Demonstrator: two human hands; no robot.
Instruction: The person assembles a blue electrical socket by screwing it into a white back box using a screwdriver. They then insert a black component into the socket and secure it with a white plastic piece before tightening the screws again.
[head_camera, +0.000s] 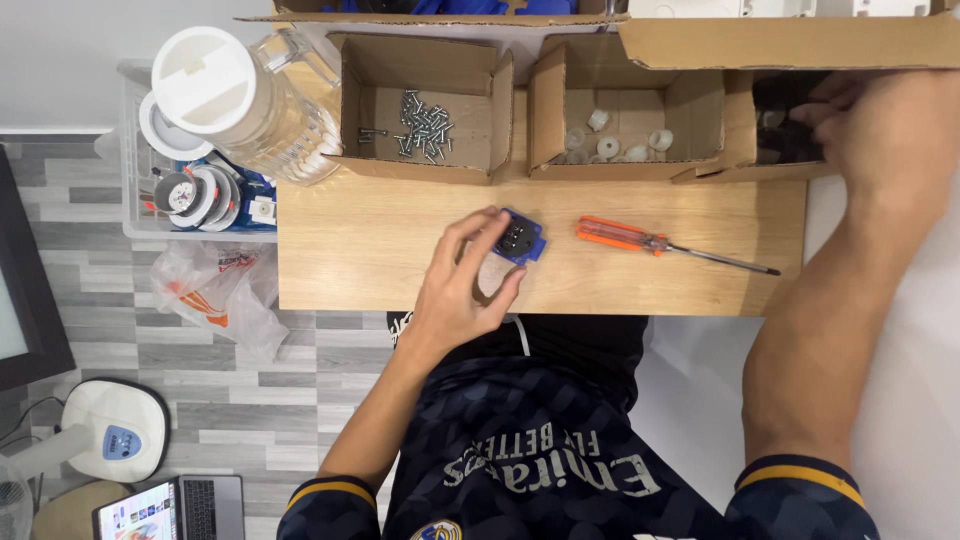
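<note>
Down on the wooden table (380, 250), the left hand (462, 282) pinched a small blue square part (520, 238) with dark holes on top. It sat just left of the orange screwdriver (665, 244). Fingers hid its near side. The right hand (880, 130) reached into a dark cardboard box (790, 120) beyond the screwdriver; I could not tell its grip.

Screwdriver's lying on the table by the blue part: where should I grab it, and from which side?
Take the screwdriver by its orange handle, the thick end, coming down from above. It lies flat on the table with bare wood around it; the thin shaft points right and offers little grip. The left hand, resting on the blue part, is nearest the handle.
</note>
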